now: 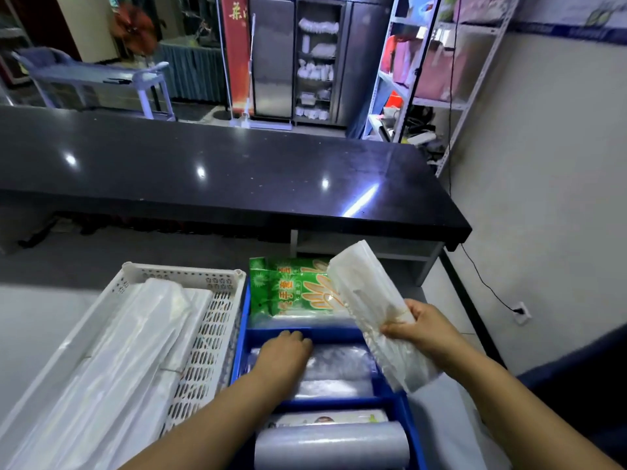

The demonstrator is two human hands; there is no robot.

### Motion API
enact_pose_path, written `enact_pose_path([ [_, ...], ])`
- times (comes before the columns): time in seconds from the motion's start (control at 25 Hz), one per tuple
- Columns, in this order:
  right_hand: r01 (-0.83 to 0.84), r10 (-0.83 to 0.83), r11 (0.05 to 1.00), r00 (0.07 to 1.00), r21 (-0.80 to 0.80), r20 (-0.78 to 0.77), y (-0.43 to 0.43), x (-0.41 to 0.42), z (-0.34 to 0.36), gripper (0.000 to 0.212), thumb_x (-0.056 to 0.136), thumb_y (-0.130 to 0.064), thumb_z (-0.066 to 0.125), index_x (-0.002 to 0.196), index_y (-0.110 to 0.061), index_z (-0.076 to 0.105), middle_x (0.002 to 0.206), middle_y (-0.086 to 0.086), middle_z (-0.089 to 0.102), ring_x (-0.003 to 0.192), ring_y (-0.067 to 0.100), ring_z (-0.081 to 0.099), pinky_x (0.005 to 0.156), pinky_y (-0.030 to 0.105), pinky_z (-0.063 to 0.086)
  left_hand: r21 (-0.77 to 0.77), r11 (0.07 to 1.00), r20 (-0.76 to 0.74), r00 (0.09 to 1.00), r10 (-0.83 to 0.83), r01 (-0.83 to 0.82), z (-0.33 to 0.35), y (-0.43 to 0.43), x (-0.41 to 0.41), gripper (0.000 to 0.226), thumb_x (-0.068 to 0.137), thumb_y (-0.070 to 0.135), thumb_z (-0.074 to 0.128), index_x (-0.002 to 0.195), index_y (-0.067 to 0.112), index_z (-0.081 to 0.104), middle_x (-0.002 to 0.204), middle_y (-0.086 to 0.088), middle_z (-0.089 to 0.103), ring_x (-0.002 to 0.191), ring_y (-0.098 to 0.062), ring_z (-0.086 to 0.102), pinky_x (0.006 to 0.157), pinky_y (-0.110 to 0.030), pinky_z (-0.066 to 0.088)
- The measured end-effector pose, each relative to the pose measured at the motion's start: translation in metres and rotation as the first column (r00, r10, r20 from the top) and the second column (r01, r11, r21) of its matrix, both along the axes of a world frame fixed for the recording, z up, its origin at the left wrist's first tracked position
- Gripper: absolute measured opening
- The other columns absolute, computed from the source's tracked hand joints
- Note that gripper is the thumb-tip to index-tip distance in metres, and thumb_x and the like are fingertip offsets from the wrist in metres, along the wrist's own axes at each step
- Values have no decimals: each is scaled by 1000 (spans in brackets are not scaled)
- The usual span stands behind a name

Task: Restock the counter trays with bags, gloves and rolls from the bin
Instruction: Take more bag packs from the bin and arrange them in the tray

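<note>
- Head view: the right hand (419,329) holds a flat bundle of clear plastic bags (376,310) above the right side of the blue divided tray (242,344). Its grip is pinched on the bundle's middle, thumb on the near face and fingers behind, so the bundle stands tilted with its top end leaning away and to the left.
- The bundle looks light and limp. It probably sags and slides if held by one end, so the banded middle seems the safest place to take hold. The film is likely slippery, so a firm pinch suits it better than a loose one.
- The left hand (288,351) reaches palm down into the tray's middle compartment, resting on a clear film roll (339,364). Its fingers are bent at the far divider; whether they grip anything cannot be told.
- The green glove packs (298,290) lie stacked in the far compartment. They are soft, flat packets that should lift easily from an edge.
- A larger film roll (330,447) lies in the nearest compartment. It looks firm and round, so it may roll, and is best taken around its body.
- The white perforated basket (217,317) beside the tray on the left holds long folded plastic bags (135,344).
- The dark surface (203,164) beyond carries nothing.
</note>
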State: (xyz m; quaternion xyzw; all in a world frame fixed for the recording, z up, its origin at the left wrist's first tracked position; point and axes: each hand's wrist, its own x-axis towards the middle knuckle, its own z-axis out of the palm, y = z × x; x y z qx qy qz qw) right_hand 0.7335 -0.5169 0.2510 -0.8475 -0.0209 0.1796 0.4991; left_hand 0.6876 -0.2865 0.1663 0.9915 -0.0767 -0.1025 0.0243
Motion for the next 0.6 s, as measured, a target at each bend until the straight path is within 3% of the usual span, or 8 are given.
enact_pose_path([
  [0.16,40,-40,999,999,5,-8,-5,2,-2,26,72,-15,76,88,-28,59,88,-2,68,78,15,65,56,23,47,-29,999,-43,999,32,-33,-4,-7,2,29,85,12,51,114,11,51,118,-12,48,100,-34,57,76,-44,46],
  [0.28,25,-26,1000,1000,-11,-11,-4,3,-1,27,72,-16,76,91,-26,60,88,-2,68,78,17,66,57,24,49,24,1000,-50,999,-8,10,-3,-7,4,30,86,22,54,113,8,53,119,-13,49,106,-34,51,83,-44,43],
  [0.36,8,-8,1000,1000,-16,6,-3,6,0,27,71,-15,77,93,-22,63,86,0,69,78,19,67,60,27,51,38,999,-39,999,-24,26,-2,-8,3,33,84,27,58,111,10,51,118,-14,49,108,-33,47,87,-42,39],
  [0.48,-48,50,998,998,-42,31,1,12,2,25,70,-15,76,90,-24,63,88,-1,69,80,18,66,64,29,53,3,1000,-69,997,31,-31,-3,-9,-1,41,75,16,65,111,12,46,117,-12,52,106,-32,51,86,-42,40],
  [0.6,-98,103,992,993,-85,53,8,18,3,25,70,-16,76,90,-25,63,91,-2,68,86,19,65,74,35,56,-59,995,-52,996,73,-76,-2,-3,-1,39,78,33,62,108,14,46,113,-10,59,103,-31,53,85,-41,40],
])
